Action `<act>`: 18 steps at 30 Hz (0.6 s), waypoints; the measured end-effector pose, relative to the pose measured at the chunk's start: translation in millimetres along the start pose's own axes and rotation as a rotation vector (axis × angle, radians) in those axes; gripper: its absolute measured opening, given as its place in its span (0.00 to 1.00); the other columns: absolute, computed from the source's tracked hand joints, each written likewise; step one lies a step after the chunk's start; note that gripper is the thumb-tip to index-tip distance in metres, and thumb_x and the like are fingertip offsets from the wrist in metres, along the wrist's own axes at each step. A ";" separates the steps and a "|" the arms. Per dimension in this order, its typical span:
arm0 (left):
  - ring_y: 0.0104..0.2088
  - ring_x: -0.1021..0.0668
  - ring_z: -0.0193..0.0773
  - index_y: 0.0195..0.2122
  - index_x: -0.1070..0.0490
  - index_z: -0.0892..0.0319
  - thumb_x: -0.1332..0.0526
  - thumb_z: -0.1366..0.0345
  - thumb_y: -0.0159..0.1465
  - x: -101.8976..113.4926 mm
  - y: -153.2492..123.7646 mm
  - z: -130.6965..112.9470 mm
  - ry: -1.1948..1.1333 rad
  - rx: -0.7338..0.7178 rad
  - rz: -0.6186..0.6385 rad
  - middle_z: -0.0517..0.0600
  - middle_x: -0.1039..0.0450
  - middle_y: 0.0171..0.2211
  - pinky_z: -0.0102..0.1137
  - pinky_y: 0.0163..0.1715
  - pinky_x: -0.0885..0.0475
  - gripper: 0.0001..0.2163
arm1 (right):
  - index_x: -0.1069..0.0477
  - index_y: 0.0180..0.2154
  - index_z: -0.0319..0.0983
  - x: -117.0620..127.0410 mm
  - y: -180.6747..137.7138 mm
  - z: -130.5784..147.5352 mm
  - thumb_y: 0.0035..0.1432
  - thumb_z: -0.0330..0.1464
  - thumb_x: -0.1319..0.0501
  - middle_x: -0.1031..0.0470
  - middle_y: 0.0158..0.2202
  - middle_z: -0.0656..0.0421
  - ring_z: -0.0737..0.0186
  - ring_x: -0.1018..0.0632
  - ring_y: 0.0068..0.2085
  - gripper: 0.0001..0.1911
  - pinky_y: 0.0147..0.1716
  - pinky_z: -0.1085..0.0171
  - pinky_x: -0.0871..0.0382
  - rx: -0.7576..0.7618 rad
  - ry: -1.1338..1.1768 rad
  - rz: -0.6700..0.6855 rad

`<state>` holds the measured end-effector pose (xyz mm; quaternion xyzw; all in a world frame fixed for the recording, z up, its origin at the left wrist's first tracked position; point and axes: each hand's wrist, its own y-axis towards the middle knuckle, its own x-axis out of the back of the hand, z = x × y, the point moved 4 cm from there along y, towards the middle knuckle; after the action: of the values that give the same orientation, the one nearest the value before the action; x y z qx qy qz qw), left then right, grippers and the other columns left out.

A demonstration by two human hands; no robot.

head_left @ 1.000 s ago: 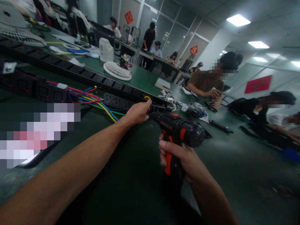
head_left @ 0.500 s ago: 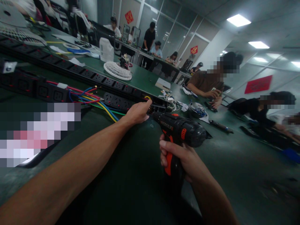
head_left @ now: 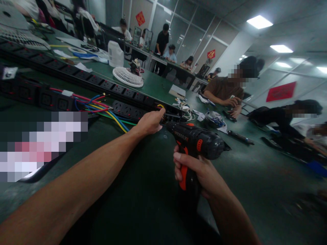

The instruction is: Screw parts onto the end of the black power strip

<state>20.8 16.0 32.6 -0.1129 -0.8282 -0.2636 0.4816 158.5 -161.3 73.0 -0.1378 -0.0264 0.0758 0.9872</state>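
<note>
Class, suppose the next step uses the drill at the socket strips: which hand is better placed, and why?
Right, probably: the right hand grips the drill by its handle, nose toward the black socket strips. The left hand is at the strips, its exact hold hidden.

glass partition (head_left: 176,35), bright ceiling light (head_left: 260,21), pale column (head_left: 236,49)

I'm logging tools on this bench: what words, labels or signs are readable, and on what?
"OMAX", first letter unclear: power tool in the right hand.
"福", probably: small red sign.
Too blurred to read: red diamond sign, large red banner, white label at left edge.
</note>
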 end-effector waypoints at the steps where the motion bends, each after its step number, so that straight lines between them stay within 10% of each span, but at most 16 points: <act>1: 0.50 0.19 0.50 0.56 0.38 0.57 0.37 0.64 0.65 0.2 -0.2 -0.2 0.001 -0.002 -0.002 0.59 0.21 0.50 0.39 0.49 0.26 0.19 | 0.28 0.41 0.40 0.5 0.2 -0.4 0.56 0.41 0.27 0.29 0.26 0.65 0.67 0.26 0.22 0.18 0.22 0.66 0.32 0.001 0.001 -0.001; 18: 0.50 0.19 0.51 0.56 0.37 0.57 0.38 0.64 0.65 -1.0 0.4 1.0 -0.007 -0.013 -0.018 0.59 0.21 0.49 0.40 0.49 0.25 0.19 | 0.29 0.42 0.40 1.2 1.6 -1.0 0.57 0.42 0.27 0.29 0.26 0.65 0.66 0.26 0.22 0.18 0.22 0.65 0.32 0.002 0.003 0.017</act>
<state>20.8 16.9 31.5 -0.1097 -0.8292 -0.2726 0.4754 159.5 -159.8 71.7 -0.1374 -0.0235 0.0839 0.9867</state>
